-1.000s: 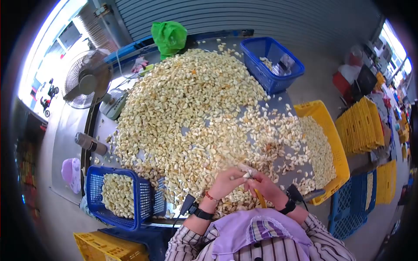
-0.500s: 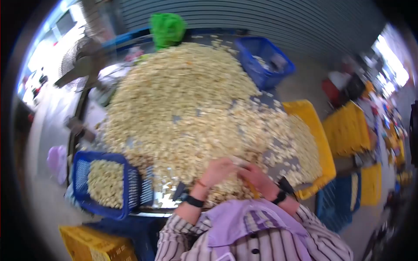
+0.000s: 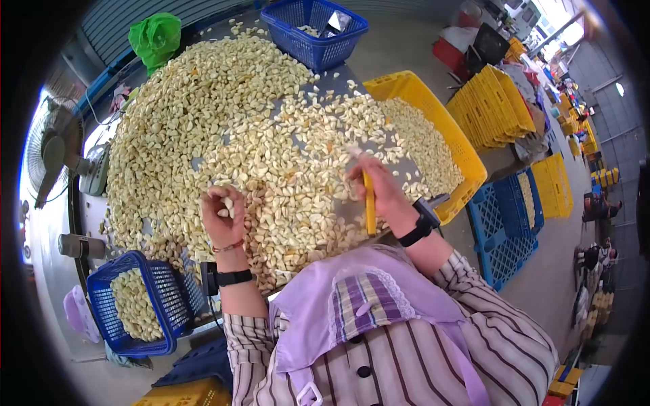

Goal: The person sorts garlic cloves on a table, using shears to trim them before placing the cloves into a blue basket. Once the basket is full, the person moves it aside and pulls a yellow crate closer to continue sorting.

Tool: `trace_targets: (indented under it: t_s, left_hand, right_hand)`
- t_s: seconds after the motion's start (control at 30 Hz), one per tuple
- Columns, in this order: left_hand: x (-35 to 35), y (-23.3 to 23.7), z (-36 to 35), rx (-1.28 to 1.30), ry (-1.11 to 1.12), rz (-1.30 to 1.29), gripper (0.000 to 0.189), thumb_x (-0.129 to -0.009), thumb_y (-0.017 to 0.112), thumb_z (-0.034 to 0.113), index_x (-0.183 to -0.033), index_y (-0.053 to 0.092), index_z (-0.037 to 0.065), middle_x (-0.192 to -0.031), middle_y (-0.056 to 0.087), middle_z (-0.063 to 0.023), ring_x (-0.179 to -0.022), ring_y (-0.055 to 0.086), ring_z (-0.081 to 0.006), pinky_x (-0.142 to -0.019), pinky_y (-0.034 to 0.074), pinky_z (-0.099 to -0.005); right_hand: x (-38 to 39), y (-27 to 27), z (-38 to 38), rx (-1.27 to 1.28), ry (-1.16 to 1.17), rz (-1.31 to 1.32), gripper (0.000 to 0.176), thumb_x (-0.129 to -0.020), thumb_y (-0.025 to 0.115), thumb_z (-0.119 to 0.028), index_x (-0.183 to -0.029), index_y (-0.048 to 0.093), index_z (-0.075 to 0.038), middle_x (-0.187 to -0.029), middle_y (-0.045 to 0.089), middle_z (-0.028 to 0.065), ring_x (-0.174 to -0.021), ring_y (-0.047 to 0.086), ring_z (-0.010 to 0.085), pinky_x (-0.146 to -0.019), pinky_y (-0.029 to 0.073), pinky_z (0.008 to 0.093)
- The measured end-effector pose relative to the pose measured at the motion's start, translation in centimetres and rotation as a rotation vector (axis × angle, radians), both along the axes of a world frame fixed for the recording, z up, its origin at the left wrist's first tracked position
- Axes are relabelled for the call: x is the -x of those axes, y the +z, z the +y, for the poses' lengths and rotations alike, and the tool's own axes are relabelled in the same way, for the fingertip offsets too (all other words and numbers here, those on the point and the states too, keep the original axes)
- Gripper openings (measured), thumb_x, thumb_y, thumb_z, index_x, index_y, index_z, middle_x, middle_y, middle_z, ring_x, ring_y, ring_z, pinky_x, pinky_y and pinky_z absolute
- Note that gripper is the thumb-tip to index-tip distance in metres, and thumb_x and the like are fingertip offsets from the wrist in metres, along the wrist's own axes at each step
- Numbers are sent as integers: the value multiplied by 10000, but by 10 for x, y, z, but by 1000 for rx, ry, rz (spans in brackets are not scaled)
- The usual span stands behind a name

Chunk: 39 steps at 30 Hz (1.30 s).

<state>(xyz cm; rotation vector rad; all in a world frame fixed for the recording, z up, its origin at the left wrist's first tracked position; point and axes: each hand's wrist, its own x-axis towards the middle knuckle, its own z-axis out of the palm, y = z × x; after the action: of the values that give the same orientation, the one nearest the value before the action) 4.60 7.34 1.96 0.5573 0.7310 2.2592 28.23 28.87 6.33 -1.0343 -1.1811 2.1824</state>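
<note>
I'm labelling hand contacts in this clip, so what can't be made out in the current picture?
Head view, right hand: the working end of the yellow-handled tool is blurred at the fingertips.
Head view, left hand: curled fingers hide how many garlic cloves it holds.
Head view, far blue basket: the grey item inside is too small to identify.

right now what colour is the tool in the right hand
Yellow. The tool sits gripped in the right hand, and shows best in the head view.

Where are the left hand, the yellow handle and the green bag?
left hand (image 3: 221, 223): head view, middle of hand.
yellow handle (image 3: 370, 206): head view, middle of handle.
green bag (image 3: 157, 37): head view, bag's middle.
</note>
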Motion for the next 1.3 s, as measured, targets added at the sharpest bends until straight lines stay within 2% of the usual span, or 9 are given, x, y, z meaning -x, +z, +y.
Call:
trace_targets:
  t_s: [0.23, 0.37, 0.5, 0.53, 0.6, 0.7, 0.97, 1.13, 1.3]
  left_hand:
    - [31, -25, -18, -6, 33, -291, 243, -966, 460, 229, -1148, 518, 79, -736, 491, 1, -502, 344, -57, -364, 231, -166]
    - [17, -7, -5, 516, 450, -113, 298, -948, 469, 163, -1222, 501, 48, -803, 566, -11, -488, 349, -40, -373, 251, -166]
    - [10, -47, 13, 974, 569, 733, 266, -897, 580, 215, -1090, 639, 42, -732, 616, -22, -539, 472, -92, -513, 393, -236]
    - [-20, -4, 29, 1279, 340, 824, 299, -867, 616, 209, -1125, 625, 57, -678, 617, -42, -522, 493, -96, -521, 423, -246]
    - [-42, -15, 50, 1499, 232, 1297, 212, -859, 564, 280, -997, 644, 141, -724, 654, -113, -623, 630, -289, -563, 489, -398]
    - [-59, -20, 65, 1555, 288, 1434, 186, -844, 559, 308, -900, 624, 143, -781, 660, -120, -696, 628, -343, -607, 499, -430]
    - [-64, 23, 20, 1707, -176, 1238, 321, -817, 608, 286, -1082, 646, 110, -784, 678, -105, -733, 655, -276, -676, 509, -359]
    - [-58, 30, -6, 1762, 351, 1022, 243, -861, 584, 183, -1060, 654, 61, -786, 673, -107, -699, 648, -166, -616, 481, -285]
    - [-66, 5, 42, 1581, 289, 1211, 228, -859, 592, 220, -1028, 658, 81, -769, 663, -120, -670, 639, -211, -593, 477, -323]
  right_hand:
    - [-26, -13, 18, 100, -145, 46, 328, -886, 591, -383, -962, 517, -72, -777, 577, 70, -496, 498, 114, -404, 415, 275]
    - [-40, -25, 25, 200, -204, 83, 310, -891, 592, -358, -1028, 546, -83, -762, 577, 65, -490, 486, 124, -405, 408, 287]
    - [-49, -28, 31, 244, -190, -8, 280, -900, 580, -335, -1059, 569, -105, -779, 572, 47, -482, 455, 118, -425, 383, 275]
    - [-50, -30, 33, 264, -175, -6, 277, -902, 577, -337, -1060, 571, -110, -783, 569, 44, -485, 459, 118, -430, 385, 278]
    - [-50, -37, 39, 280, -120, -5, 271, -903, 575, -346, -1048, 559, -118, -786, 558, 43, -495, 473, 120, -432, 388, 280]
    - [-43, -39, 45, 323, -69, 14, 277, -898, 582, -352, -1025, 535, -110, -791, 559, 50, -506, 483, 119, -431, 387, 277]
    - [-40, -31, 64, 408, 104, 61, 300, -901, 577, -367, -984, 502, -88, -761, 567, 48, -515, 492, 110, -428, 397, 274]
    - [-39, -29, 72, 455, 181, 63, 313, -904, 567, -380, -1018, 509, -93, -763, 580, 48, -508, 498, 102, -423, 395, 265]
    - [-34, -32, 72, 463, 276, 55, 318, -908, 564, -370, -1056, 516, -93, -770, 586, 55, -504, 506, 110, -419, 394, 269]
